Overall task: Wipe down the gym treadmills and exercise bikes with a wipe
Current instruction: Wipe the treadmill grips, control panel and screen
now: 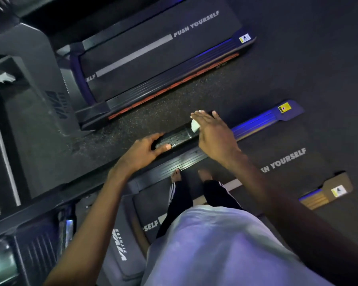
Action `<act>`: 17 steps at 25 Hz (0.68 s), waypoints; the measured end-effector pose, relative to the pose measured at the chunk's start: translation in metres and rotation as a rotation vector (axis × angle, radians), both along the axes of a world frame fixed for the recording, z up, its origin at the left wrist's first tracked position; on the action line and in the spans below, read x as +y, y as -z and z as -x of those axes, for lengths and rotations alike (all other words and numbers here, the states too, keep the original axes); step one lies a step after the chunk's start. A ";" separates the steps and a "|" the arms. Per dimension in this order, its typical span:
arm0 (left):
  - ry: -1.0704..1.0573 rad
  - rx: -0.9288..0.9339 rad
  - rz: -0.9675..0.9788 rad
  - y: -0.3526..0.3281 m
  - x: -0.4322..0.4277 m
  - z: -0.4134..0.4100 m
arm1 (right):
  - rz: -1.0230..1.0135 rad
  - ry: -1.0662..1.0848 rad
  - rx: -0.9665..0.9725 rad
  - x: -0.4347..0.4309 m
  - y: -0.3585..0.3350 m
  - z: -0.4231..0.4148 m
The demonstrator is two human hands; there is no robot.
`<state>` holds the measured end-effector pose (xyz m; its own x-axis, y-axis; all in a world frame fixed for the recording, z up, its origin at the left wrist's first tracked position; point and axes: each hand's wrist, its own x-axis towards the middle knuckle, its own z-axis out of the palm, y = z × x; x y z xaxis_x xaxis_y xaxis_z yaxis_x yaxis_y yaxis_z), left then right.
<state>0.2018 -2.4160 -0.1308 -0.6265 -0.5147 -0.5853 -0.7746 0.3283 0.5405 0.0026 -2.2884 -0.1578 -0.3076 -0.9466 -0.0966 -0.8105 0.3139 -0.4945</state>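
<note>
At mid-frame the right hand (213,134) lays straight, close-set fingers (203,117) over the white wipe (195,126) on the treadmill handrail (181,137). The wipe peeks out beneath them. The left hand (145,150) grips the handrail lower left.

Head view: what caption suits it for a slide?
Left hand grips a treadmill handrail while the flat right hand presses a white wipe against it.

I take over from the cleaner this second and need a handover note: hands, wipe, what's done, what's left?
Left hand: grips the glossy black treadmill handrail.
Right hand: flat, fingers straight, pressing the small white wipe onto the same rail further along.
Done: cannot tell which surfaces are wiped.
Left: probably the rest of this rail, then the neighbouring black treadmill.
</note>
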 end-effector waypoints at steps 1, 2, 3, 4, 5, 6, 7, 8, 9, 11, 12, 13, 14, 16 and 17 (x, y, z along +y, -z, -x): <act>0.024 0.003 -0.021 0.001 -0.005 -0.002 | -0.035 0.031 0.036 -0.003 -0.001 -0.002; 0.055 0.012 -0.037 0.002 -0.009 -0.002 | -0.069 0.056 0.076 -0.005 -0.003 -0.006; 0.089 0.015 -0.041 0.003 -0.013 -0.002 | -0.094 0.065 0.109 -0.009 -0.005 -0.012; 0.119 0.013 -0.041 0.004 -0.018 -0.003 | -0.106 0.055 0.125 -0.013 -0.006 -0.018; 0.131 0.021 -0.051 0.006 -0.022 -0.006 | -0.109 0.025 0.130 -0.018 -0.007 -0.025; 0.135 0.031 -0.071 0.009 -0.027 -0.008 | -0.107 -0.010 0.132 -0.024 -0.008 -0.031; 0.140 0.036 -0.094 0.012 -0.031 -0.011 | -0.110 -0.045 0.143 -0.029 -0.009 -0.036; 0.150 0.036 -0.108 0.017 -0.033 -0.014 | -0.124 -0.075 0.164 -0.032 -0.010 -0.039; 0.158 0.040 -0.111 0.020 -0.034 -0.016 | -0.150 -0.100 0.190 -0.035 -0.012 -0.039; 0.152 0.068 -0.110 0.022 -0.034 -0.018 | -0.227 -0.104 0.240 -0.041 -0.020 -0.035; 0.155 0.091 -0.112 0.021 -0.034 -0.018 | -0.290 -0.091 0.263 -0.045 -0.025 -0.029; 0.155 0.116 -0.122 0.020 -0.034 -0.018 | -0.373 -0.078 0.277 -0.051 -0.031 -0.024; 0.153 0.136 -0.128 0.019 -0.034 -0.019 | -0.451 -0.061 0.285 -0.058 -0.038 -0.018; 0.148 0.165 -0.131 0.022 -0.034 -0.020 | -0.601 -0.010 0.273 -0.073 -0.052 -0.010; 0.139 0.175 -0.134 0.024 -0.034 -0.021 | -0.676 0.033 0.253 -0.080 -0.056 -0.007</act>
<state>0.2226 -2.4504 -0.1551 -0.7838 -0.3416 -0.5186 -0.6176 0.3420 0.7082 0.0097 -2.3687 -0.1022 -0.4255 -0.6947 -0.5799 -0.8594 0.5110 0.0184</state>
